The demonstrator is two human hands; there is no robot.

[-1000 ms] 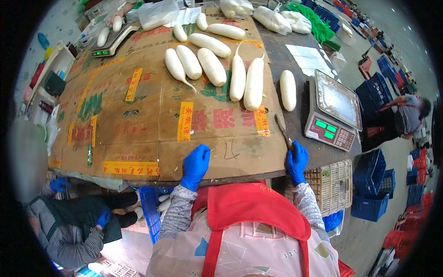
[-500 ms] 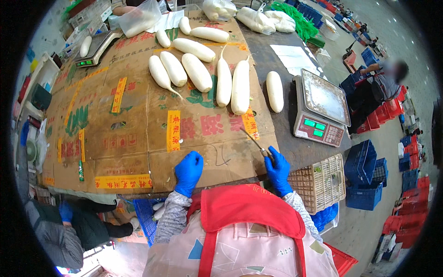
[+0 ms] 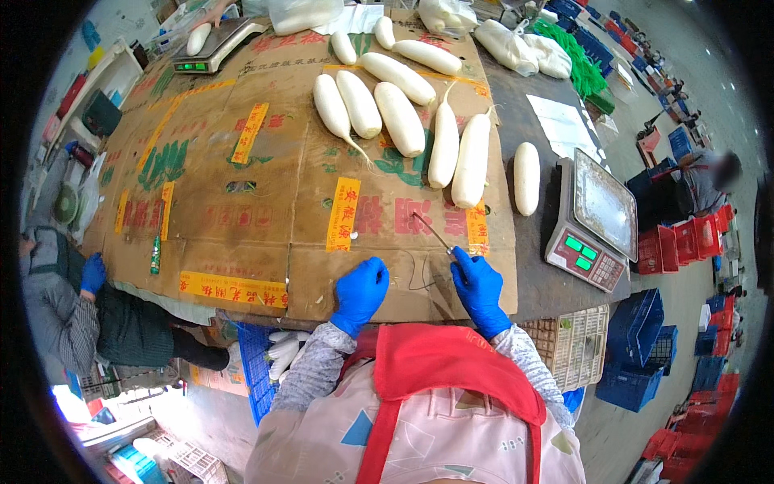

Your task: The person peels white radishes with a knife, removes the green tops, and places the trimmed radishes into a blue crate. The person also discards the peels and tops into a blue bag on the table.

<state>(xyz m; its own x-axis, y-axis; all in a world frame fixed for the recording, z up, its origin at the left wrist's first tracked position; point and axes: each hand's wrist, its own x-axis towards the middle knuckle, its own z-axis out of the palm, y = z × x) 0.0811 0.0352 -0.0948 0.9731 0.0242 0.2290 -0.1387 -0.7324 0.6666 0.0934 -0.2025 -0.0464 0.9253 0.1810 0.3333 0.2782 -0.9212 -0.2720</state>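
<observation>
My right hand [image 3: 477, 290], in a blue glove, is closed on a thin dark knife-like tool [image 3: 434, 232]. The tool slants up and left over the cardboard. My left hand [image 3: 361, 294], gloved in blue too, forms a fist above the cardboard's near edge; whether anything is inside is hidden. A thin dark thread or wire [image 3: 424, 273] lies between the hands. Beyond them several white radishes [image 3: 401, 119] lie in a loose group, touching neither hand. One more radish [image 3: 526, 179] rests apart on the dark tabletop at right.
Flattened cardboard [image 3: 266, 173] covers much of the table. A digital scale [image 3: 592, 222] stands at right, another scale [image 3: 218, 44] at far left with a radish on it. Bagged radishes [image 3: 524, 48] lie at the back. A co-worker's gloved hand [image 3: 93, 273] is at left; a beige crate [image 3: 576, 347] stands below right.
The view has shifted, so the table's things appear farther right and higher. My right hand has come closer to my left, still gripping the tool. My left hand remains a fist.
</observation>
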